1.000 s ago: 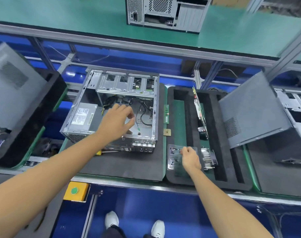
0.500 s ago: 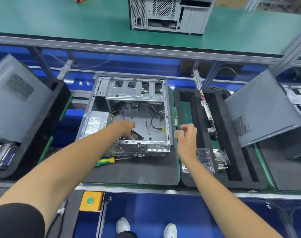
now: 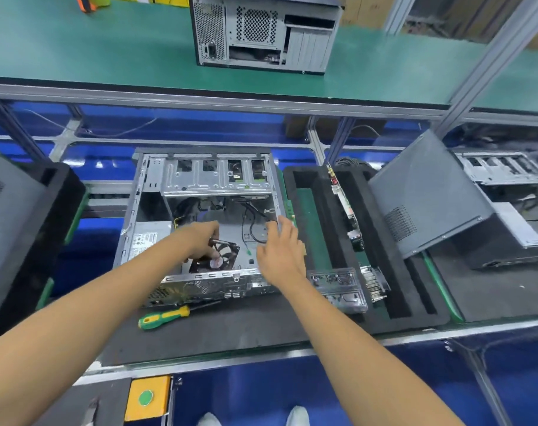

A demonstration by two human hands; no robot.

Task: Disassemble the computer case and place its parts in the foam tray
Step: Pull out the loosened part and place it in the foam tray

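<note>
Since the earlier frame, the right hand (image 3: 278,255) has crossed from above the foam tray (image 3: 418,312) to the right wall of the computer case (image 3: 197,222), and the left hand (image 3: 200,241) has gone deeper into the chassis. Nearest the viewer, a yellow box with a green button (image 3: 147,398) is fixed to the bench front. A green-and-yellow screwdriver (image 3: 165,316) lies on the dark mat (image 3: 231,330), just in front of the case. The case rests open side up on this mat. The left hand is closed around a black fan (image 3: 227,252) inside the case near its front panel. The right hand is spread open, its fingers resting on the upper edge of the right wall. Immediately right of the case sits the black foam tray, holding a clear plastic part (image 3: 338,287) at its near end and a circuit board (image 3: 344,204) standing on edge in a slot. A grey side panel (image 3: 427,192) leans at the tray's right side. Farthest away, a second computer case (image 3: 261,32) stands upright on the green shelf (image 3: 108,50).
</note>
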